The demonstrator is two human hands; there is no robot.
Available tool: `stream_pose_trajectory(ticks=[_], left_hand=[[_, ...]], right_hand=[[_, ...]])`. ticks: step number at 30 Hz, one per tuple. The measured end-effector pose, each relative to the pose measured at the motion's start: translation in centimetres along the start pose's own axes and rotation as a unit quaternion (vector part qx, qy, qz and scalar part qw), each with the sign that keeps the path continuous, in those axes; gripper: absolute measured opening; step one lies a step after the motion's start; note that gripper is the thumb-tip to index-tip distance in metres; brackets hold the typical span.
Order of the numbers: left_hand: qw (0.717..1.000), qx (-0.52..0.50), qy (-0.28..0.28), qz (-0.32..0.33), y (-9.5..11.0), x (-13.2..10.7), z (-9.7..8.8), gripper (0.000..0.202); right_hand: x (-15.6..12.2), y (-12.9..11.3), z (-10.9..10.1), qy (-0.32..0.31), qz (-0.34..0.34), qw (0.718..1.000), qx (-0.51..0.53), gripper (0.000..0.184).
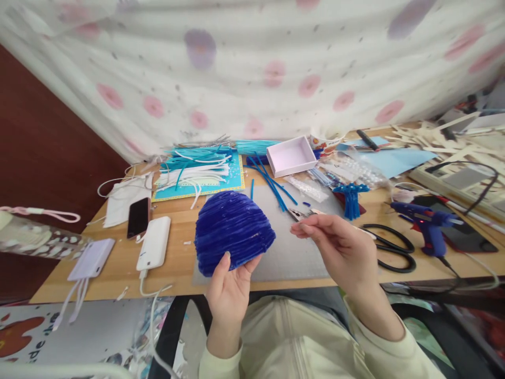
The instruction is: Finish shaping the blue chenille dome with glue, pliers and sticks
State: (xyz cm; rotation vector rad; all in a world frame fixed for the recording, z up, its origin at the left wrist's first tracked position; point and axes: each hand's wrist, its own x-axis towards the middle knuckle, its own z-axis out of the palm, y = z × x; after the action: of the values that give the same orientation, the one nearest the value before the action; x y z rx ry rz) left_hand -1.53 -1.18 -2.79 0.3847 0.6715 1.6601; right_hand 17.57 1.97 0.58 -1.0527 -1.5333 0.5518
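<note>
My left hand [231, 295] holds a dark blue, dome-shaped piece [232, 231] from below, thumb on its near face. Rows of fuzzy pipe cleaners seem to cover it. To its right, my right hand [339, 247] is closed in a pinch, thumb against fingertips; whatever is between them is too small to make out. Just beyond those fingertips appear the metal jaws of pliers [299, 215], their rear part hidden by the hand. Black-handled scissors [394, 255] lie right of that hand. Loose blue pipe cleaners [272, 184] rest on the grey mat [303, 263].
Turquoise and white pipe cleaners [201, 171] lie at the back left. Nearby are a phone [139, 217] and white power bank [153, 245]. A shallow white box [292, 157] stands behind the mat. At right are a blue pipe-cleaner bundle [352, 200] and a glue gun [428, 223].
</note>
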Motion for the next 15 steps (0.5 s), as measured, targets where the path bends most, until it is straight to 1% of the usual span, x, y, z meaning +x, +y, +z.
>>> stream_pose_trajectory(ticks=[4,6,8,10,11,13,15], left_hand=[[1.000,0.008,0.013,0.020,0.6,0.1,-0.6,0.037],[0.999,0.006,0.017,0.029,1.1,0.3,-1.0,0.037],[0.999,0.006,0.016,0.038,1.6,0.5,-1.3,0.038],[0.999,0.008,0.017,0.042,1.8,0.6,-1.4,0.039],[0.999,0.011,0.018,0.044,1.8,0.7,-1.4,0.039],[0.999,0.021,0.016,0.044,1.5,0.6,-1.2,0.040],[0.998,0.036,0.012,0.043,0.9,0.5,-0.9,0.043]], right_hand=[[-0.3,0.8,0.0,0.023,0.030,0.999,0.038,0.005],[-0.3,1.4,-0.2,0.033,0.026,0.999,0.013,0.008],[-0.2,2.0,-0.4,0.040,0.008,0.999,-0.032,0.013],[0.0,2.6,-0.5,0.048,-0.004,0.997,-0.067,0.013],[0.0,2.8,-0.5,0.051,0.000,0.996,-0.069,0.011],[0.0,3.1,-0.3,0.061,0.038,0.997,-0.036,0.007],[-0.2,3.0,0.2,0.072,0.089,0.993,0.031,0.005]])
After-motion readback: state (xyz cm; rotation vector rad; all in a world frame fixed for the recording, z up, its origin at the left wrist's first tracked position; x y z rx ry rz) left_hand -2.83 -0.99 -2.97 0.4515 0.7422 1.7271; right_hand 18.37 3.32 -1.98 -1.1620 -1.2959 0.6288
